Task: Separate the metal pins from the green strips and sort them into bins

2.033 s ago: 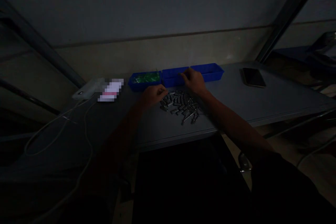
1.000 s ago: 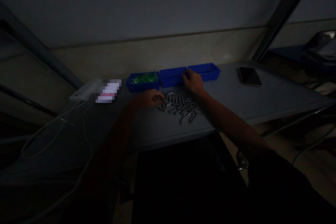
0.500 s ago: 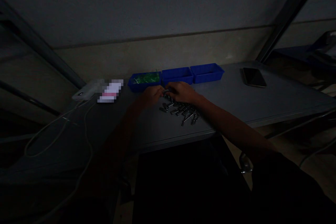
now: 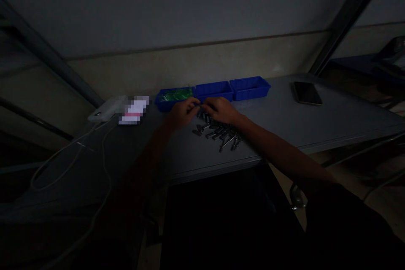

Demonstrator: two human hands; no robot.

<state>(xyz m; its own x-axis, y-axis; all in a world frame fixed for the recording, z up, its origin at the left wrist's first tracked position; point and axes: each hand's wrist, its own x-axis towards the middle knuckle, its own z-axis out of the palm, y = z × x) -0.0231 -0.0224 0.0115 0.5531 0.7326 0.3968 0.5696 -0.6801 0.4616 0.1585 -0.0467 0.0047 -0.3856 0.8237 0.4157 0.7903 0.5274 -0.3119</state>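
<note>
Head view, left hand: it rests low over the table, with the fingers bent toward your other hand. It is too dark to tell if they pinch something.
Right hand: it lies palm down with the fingers curled to the left. I cannot tell if it grasps anything.
Between the hands: your fingertips come almost together at the far left corner of the pile.
Metal pieces: many small grey cylinders lie loose in a heap. They lie partly under your right hand and spread toward you.
Front edge: the heap ends near the table edge but does not reach it. Both your forearms cross this edge.
Trays behind: three blue trays stand in one row, side by side, just behind your fingers. They are the green-filled tray, the middle tray and the right tray.
Room on the right: bare table surface runs from your right hand to the phone. The phone lies flat, well apart from your hand.
Room on the left: a white device and a blurred card lie near the green-filled tray. A white cable loops over the dark part of the table.
Outer limits: a wall stands close behind the trays, and a slanted metal bar rises at the right rear corner.
</note>
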